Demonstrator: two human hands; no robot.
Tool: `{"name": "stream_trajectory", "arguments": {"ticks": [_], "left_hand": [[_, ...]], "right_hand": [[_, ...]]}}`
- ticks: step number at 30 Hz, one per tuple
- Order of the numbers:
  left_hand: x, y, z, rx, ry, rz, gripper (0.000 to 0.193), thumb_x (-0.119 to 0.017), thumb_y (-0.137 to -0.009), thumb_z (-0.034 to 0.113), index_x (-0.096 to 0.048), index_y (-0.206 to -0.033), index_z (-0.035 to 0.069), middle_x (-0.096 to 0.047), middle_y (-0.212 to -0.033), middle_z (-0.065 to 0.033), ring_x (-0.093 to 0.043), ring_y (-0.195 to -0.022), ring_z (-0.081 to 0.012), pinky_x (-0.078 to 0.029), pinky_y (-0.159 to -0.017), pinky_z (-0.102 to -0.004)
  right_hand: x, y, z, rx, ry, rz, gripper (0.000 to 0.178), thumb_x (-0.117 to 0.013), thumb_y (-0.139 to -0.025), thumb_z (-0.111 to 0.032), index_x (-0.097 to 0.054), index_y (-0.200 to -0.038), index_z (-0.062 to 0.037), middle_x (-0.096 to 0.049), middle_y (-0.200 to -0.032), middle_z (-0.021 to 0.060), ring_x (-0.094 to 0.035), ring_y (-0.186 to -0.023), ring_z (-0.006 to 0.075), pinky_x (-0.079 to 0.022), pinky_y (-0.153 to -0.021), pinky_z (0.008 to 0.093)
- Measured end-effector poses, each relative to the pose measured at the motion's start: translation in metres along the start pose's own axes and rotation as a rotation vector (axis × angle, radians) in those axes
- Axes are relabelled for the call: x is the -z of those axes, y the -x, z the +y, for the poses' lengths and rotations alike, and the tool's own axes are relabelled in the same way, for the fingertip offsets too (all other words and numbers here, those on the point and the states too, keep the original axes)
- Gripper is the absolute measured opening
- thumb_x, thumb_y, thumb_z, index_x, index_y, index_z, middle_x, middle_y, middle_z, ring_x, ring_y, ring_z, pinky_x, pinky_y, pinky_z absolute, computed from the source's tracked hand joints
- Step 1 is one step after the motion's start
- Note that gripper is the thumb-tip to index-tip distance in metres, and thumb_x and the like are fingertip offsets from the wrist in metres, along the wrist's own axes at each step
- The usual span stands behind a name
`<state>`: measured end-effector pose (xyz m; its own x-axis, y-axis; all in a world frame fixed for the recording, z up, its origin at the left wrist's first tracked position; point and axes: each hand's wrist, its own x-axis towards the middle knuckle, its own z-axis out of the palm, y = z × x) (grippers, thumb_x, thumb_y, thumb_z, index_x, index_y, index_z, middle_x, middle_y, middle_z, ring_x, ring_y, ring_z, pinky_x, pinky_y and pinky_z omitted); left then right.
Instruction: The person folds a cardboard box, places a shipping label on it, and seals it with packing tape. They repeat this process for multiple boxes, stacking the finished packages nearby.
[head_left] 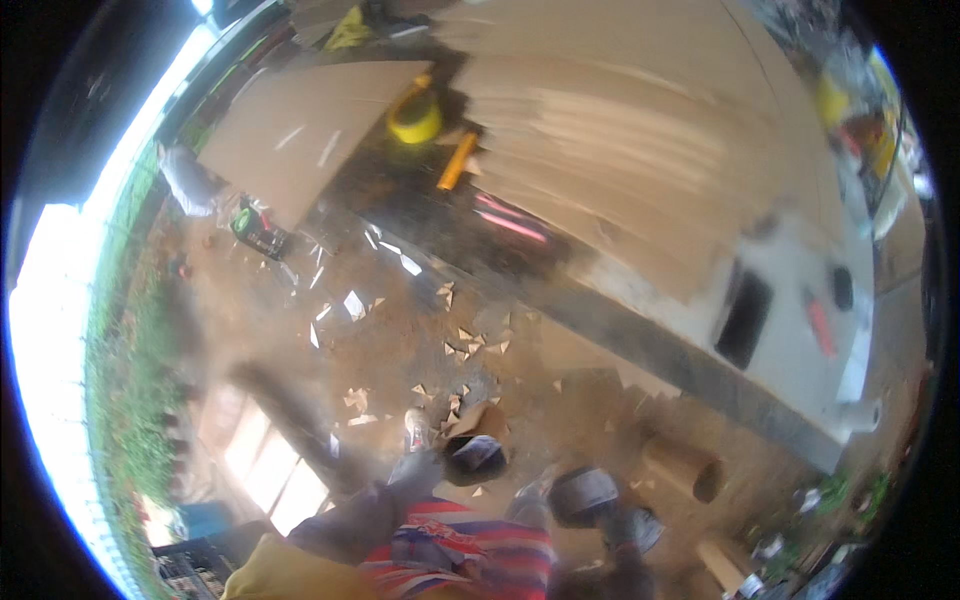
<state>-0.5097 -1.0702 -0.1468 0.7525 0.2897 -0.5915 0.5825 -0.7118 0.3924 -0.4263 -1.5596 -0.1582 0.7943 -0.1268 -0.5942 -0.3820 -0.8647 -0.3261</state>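
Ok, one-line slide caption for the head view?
Cardboard spread across a table, a yellow roll nearby, and small scraps scattered over the brown ground.

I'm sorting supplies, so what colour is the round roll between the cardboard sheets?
The roll is bright yellow; it shows best in the head view.

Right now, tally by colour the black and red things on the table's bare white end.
Black: 2, a large oblong and a smaller piece
Red: 1, a narrow strip
Total: 3; blur hides exactly what they are.
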Motion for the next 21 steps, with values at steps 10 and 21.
{"name": "stream_trajectory", "arguments": {"ticks": [10,21], "left_hand": [[0.178,0.047,-0.277,0.414,0.296,0.395,0.025,-0.06,-0.079,0.03,-0.072,-0.082,0.007,-0.067,-0.066,-0.0149,-0.067,-0.063,-0.0353,-0.052,-0.06,-0.0471],[0.264,0.067,-0.463,0.72,0.493,0.729,0.018,-0.059,-0.077,0.014,-0.07,-0.065,0.008,-0.068,-0.071,-0.015,-0.068,-0.067,-0.0273,-0.051,-0.059,-0.0405]], "right_hand": [[0.133,0.07,-0.319,0.463,0.291,0.015,0.027,-0.06,-0.084,-0.02,-0.069,-0.105,-0.0058,-0.068,-0.1,0.0154,-0.065,-0.086,0.031,-0.05,-0.074,0.0442],[0.45,0.189,-0.843,1.24,0.834,0.696,0.026,-0.062,-0.084,-0.018,-0.069,-0.108,-0.0078,-0.069,-0.101,0.0134,-0.066,-0.086,0.0296,-0.051,-0.074,0.0414]]}}
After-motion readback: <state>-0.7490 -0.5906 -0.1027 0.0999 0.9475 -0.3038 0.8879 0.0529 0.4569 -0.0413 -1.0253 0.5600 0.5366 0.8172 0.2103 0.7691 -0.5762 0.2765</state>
